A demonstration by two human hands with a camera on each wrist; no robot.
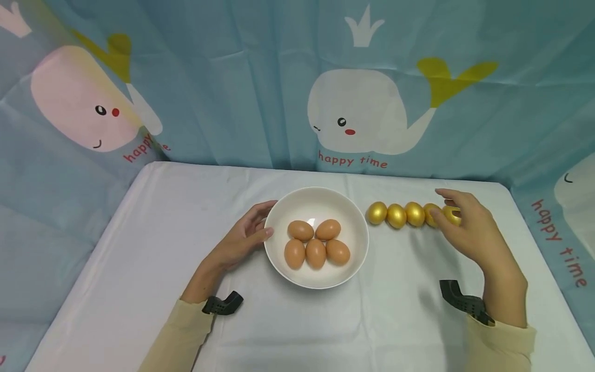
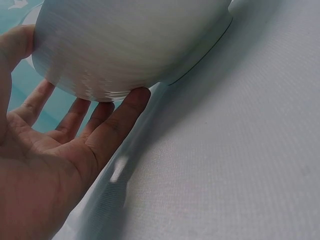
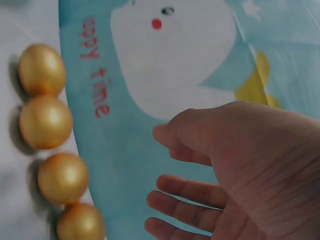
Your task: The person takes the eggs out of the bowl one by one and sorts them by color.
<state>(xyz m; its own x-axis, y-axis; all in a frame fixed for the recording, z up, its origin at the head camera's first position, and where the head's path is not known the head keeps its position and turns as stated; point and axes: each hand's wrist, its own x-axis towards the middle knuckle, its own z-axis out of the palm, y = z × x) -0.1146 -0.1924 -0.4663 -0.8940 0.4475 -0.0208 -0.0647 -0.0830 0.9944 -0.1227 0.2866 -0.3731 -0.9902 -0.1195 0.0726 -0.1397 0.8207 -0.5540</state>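
Observation:
A white bowl [image 1: 312, 279] stands left of the middle of the table and holds several brown eggs [image 1: 316, 253] in two rows. My left hand [image 1: 243, 237] grips the bowl's left side, thumb at the rim and fingertips against the outer wall, as the left wrist view shows on the bowl's underside [image 2: 135, 45]. To the bowl's right, several golden eggs [image 1: 396, 216] lie side by side in a row. Over the right end of that row hovers my right hand [image 1: 471, 230], fingers spread and relaxed, holding nothing. It partly covers the rightmost golden eggs in the head view.
A white cloth [image 1: 297, 330] covers the table. Behind it hangs a blue curtain [image 1: 260, 103] with printed whales, close past the back edge. Black wrist mounts [image 1: 465, 302] sit on both forearms, below the beige sleeves' cuffs.

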